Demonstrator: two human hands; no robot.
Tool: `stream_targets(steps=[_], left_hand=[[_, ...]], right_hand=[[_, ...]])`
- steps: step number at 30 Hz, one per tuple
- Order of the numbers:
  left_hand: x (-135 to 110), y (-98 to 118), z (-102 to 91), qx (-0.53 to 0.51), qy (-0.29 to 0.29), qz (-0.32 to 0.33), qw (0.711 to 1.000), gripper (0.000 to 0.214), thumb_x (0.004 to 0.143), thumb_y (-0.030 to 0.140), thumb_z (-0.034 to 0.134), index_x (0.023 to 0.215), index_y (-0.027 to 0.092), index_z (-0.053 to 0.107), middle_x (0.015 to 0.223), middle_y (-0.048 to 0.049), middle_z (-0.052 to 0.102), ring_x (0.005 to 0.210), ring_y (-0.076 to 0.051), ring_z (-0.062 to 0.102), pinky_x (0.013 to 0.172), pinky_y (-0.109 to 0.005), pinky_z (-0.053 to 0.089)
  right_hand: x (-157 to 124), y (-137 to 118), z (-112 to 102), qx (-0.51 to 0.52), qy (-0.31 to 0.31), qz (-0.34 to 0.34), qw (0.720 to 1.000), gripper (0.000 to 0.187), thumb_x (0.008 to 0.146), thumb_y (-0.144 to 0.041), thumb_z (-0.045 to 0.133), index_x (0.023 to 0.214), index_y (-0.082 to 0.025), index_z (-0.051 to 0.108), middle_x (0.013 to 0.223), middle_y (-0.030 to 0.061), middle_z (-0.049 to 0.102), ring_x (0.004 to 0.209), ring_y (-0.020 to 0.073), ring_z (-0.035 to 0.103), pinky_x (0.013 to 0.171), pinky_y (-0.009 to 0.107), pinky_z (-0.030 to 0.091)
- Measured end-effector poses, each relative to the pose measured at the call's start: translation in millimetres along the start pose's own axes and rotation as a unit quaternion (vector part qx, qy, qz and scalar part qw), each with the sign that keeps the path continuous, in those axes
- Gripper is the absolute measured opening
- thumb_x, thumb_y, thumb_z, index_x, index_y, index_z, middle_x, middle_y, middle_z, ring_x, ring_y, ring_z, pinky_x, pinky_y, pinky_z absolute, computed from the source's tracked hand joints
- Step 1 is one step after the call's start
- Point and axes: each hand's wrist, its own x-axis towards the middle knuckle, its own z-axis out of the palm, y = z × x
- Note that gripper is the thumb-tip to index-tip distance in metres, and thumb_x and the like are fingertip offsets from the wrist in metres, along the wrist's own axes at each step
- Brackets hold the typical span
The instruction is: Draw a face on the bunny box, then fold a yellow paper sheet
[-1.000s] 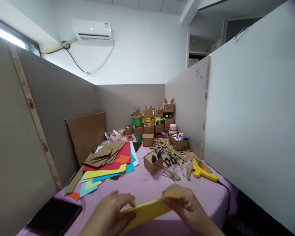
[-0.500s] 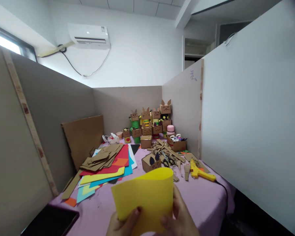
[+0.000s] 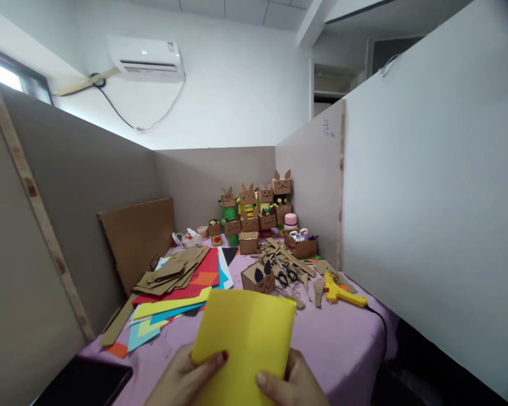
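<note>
A sheet of yellow paper (image 3: 248, 332) is held up in front of me over the near edge of the table, bent over with a rounded left part and a fold or edge at the right. My left hand (image 3: 190, 369) grips its left side, thumb on the front face. On the right side, my right hand (image 3: 294, 380) pinches it, thumb also in front; the fingers behind are hidden. Just beyond the paper sits a cardboard box head (image 3: 258, 277) with dark ears and a drawn face.
Left lie coloured sheets (image 3: 173, 307) under cardboard pieces (image 3: 173, 273). Right are a yellow glue gun (image 3: 342, 292) with its cord, scissors (image 3: 287, 275) and cardboard scraps (image 3: 285, 256). Finished cardboard animal figures (image 3: 249, 208) stand at the back beside a box of supplies (image 3: 301, 245). A black device (image 3: 82, 383) is front left.
The yellow paper's rounded loop at the upper right has been flattened, and the sheet now stands more upright. Both hands have shifted left, still holding it; the view has turned slightly.
</note>
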Motion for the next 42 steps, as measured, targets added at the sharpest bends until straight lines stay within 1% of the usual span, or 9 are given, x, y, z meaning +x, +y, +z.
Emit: stream_targets(steps=[4, 7, 9, 12, 16, 21, 30, 35, 42], left_hand=[[24.5, 12.1, -24.7, 0.175, -0.098, -0.004, 0.980, 0.046, 0.066, 0.054, 0.066, 0.092, 0.016, 0.069, 0.086, -0.0075, 0.075, 0.073, -0.024, 0.069, 0.062, -0.026, 0.051], [47.6, 12.4, -26.2, 0.243, -0.117, -0.027, 0.963, 0.034, 0.062, 0.041, 0.069, 0.084, 0.015, 0.072, 0.079, -0.0072, 0.075, 0.067, -0.024, 0.069, 0.055, -0.025, 0.050], [59.7, 11.6, -17.4, 0.285, -0.116, -0.032, 0.951, 0.022, 0.057, 0.031, 0.070, 0.072, 0.015, 0.072, 0.067, -0.0059, 0.073, 0.057, -0.022, 0.065, 0.046, -0.023, 0.044], [67.5, 14.5, 3.2, 0.333, -0.116, 0.002, 0.936, 0.012, 0.055, 0.022, 0.067, 0.065, 0.017, 0.072, 0.061, -0.0023, 0.070, 0.052, -0.017, 0.059, 0.042, -0.020, 0.036], [63.0, 22.9, 22.9, 0.357, -0.138, 0.032, 0.923, 0.007, 0.053, 0.017, 0.066, 0.057, 0.019, 0.071, 0.054, 0.0013, 0.064, 0.049, -0.014, 0.052, 0.041, -0.020, 0.031], [57.7, 21.5, 21.7, 0.342, -0.177, 0.009, 0.923, 0.010, 0.052, 0.018, 0.069, 0.061, 0.020, 0.074, 0.056, 0.0010, 0.067, 0.049, -0.015, 0.053, 0.041, -0.020, 0.032], [62.2, -12.1, -37.9, 0.137, -0.071, -0.004, 0.988, 0.017, 0.059, 0.028, 0.073, 0.059, 0.013, 0.067, 0.051, 0.0019, 0.064, 0.048, -0.011, 0.054, 0.046, -0.017, 0.037], [51.5, -38.6, -16.0, -0.059, -0.028, -0.015, 0.998, 0.034, 0.075, 0.044, 0.061, 0.091, 0.014, 0.058, 0.076, -0.0080, 0.073, 0.066, -0.022, 0.068, 0.070, -0.036, 0.053], [50.2, -48.3, -4.5, -0.171, -0.018, -0.050, 0.984, 0.028, 0.076, 0.034, 0.064, 0.092, 0.013, 0.056, 0.081, -0.0150, 0.074, 0.070, -0.030, 0.071, 0.071, -0.047, 0.054]], right_hand=[[2.2, 40.2, -25.0, 0.010, 0.096, -0.040, 0.995, 0.064, 0.047, -0.053, 0.080, 0.096, -0.018, 0.060, 0.090, 0.0095, 0.072, 0.089, 0.0303, 0.065, 0.080, 0.041, 0.048], [-0.2, 41.3, -54.2, -0.132, 0.273, -0.092, 0.949, 0.045, 0.060, -0.051, 0.075, 0.089, -0.020, 0.059, 0.089, 0.0082, 0.070, 0.087, 0.0254, 0.064, 0.076, 0.033, 0.048], [-1.4, 28.0, -67.4, -0.228, 0.323, -0.094, 0.913, 0.043, 0.066, -0.046, 0.072, 0.097, -0.020, 0.059, 0.099, 0.0095, 0.068, 0.097, 0.0256, 0.061, 0.076, 0.031, 0.046], [0.9, 3.8, -70.9, -0.293, 0.262, -0.068, 0.917, 0.049, 0.068, -0.040, 0.072, 0.109, -0.019, 0.056, 0.109, 0.0100, 0.066, 0.104, 0.0260, 0.058, 0.081, 0.032, 0.045], [6.9, -12.0, -63.2, -0.150, 0.129, 0.001, 0.980, 0.040, 0.072, -0.044, 0.069, 0.100, -0.017, 0.058, 0.092, 0.0068, 0.071, 0.080, 0.0239, 0.068, 0.069, 0.033, 0.051], [6.4, -9.5, -64.5, -0.039, 0.081, 0.061, 0.994, 0.043, 0.068, -0.048, 0.072, 0.092, -0.014, 0.062, 0.071, 0.0052, 0.073, 0.062, 0.0222, 0.069, 0.060, 0.033, 0.052], [4.7, -7.1, -79.7, 0.037, 0.154, 0.049, 0.986, 0.038, 0.067, -0.040, 0.076, 0.092, -0.015, 0.062, 0.074, 0.0071, 0.075, 0.073, 0.0257, 0.071, 0.070, 0.038, 0.053], [13.1, 5.0, -76.2, 0.027, 0.160, 0.039, 0.986, 0.037, 0.072, -0.040, 0.071, 0.098, -0.017, 0.057, 0.080, 0.0073, 0.075, 0.077, 0.0256, 0.070, 0.070, 0.037, 0.052], [13.7, 7.4, -73.9, -0.064, 0.176, 0.051, 0.981, 0.044, 0.076, -0.046, 0.063, 0.106, -0.016, 0.050, 0.085, 0.0090, 0.073, 0.074, 0.0244, 0.070, 0.063, 0.034, 0.051]])
